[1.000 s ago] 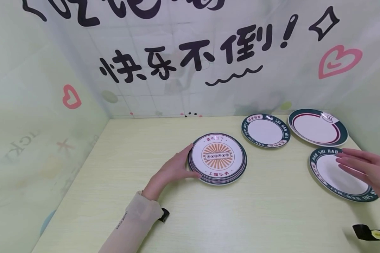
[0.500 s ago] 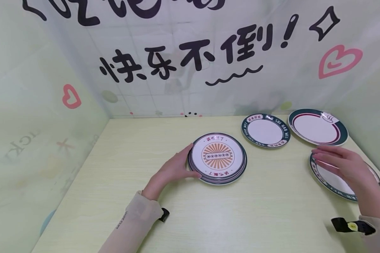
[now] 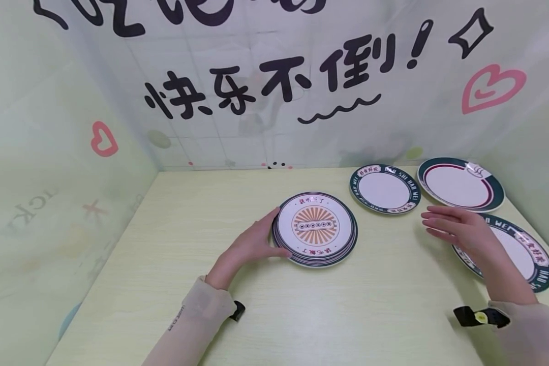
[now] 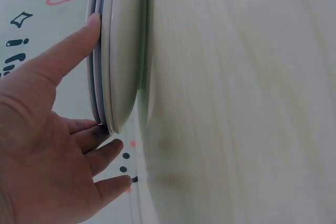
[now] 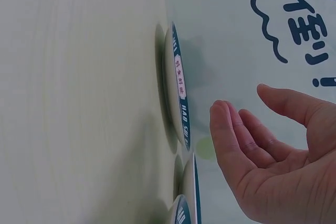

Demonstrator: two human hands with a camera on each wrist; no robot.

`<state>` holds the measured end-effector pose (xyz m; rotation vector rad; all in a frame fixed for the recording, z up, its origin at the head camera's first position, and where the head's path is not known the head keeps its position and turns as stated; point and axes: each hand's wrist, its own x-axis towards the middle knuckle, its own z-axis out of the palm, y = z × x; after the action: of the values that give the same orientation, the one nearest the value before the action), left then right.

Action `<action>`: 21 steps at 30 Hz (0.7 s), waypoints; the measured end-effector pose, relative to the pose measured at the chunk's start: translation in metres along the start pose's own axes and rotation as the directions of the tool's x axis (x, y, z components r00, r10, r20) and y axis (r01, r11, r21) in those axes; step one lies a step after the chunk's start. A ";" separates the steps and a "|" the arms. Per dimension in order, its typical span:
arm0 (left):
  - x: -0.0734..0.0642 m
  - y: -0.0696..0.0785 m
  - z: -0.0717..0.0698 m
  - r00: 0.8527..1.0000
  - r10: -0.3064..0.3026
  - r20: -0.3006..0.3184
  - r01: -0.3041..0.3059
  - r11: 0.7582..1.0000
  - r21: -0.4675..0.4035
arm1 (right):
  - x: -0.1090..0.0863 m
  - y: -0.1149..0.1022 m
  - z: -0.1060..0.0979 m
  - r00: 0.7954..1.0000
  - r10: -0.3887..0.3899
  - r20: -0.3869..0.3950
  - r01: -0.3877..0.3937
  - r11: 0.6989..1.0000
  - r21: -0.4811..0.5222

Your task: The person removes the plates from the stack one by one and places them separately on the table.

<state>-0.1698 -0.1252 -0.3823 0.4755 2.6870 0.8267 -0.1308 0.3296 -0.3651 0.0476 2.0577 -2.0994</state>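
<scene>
A stack of plates (image 3: 314, 229) with an orange sunburst design on top sits mid-table. My left hand (image 3: 267, 236) cups its left rim, thumb on the near edge and fingers on the far edge. In the left wrist view the thumb of my left hand (image 4: 58, 98) touches the top rim of the stack (image 4: 123, 51). My right hand (image 3: 432, 223) hovers open with straight fingers over bare table, between the stack and a green-rimmed plate (image 3: 521, 251) at the near right. The right wrist view shows my right hand (image 5: 252, 145) empty, near another plate's edge (image 5: 178, 93).
Two more single plates lie at the back right: a green-rimmed one (image 3: 384, 189) and a larger one with a red ring (image 3: 459, 184). The pale wooden table (image 3: 210, 203) is walled by printed backdrop sheets at the back and both sides.
My right hand has moved left, off the near-right plate and toward the stack. The left hand and the stack have stayed put.
</scene>
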 end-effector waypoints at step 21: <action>-0.001 0.000 -0.001 1.000 -0.014 0.009 0.014 1.000 0.011 | 0.023 0.000 0.047 0.999 0.042 0.028 -0.036 0.982 -0.185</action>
<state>-0.1690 -0.1256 -0.3815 0.4620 2.6843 0.8046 -0.1476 0.2803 -0.3676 0.0258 2.2034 -1.8661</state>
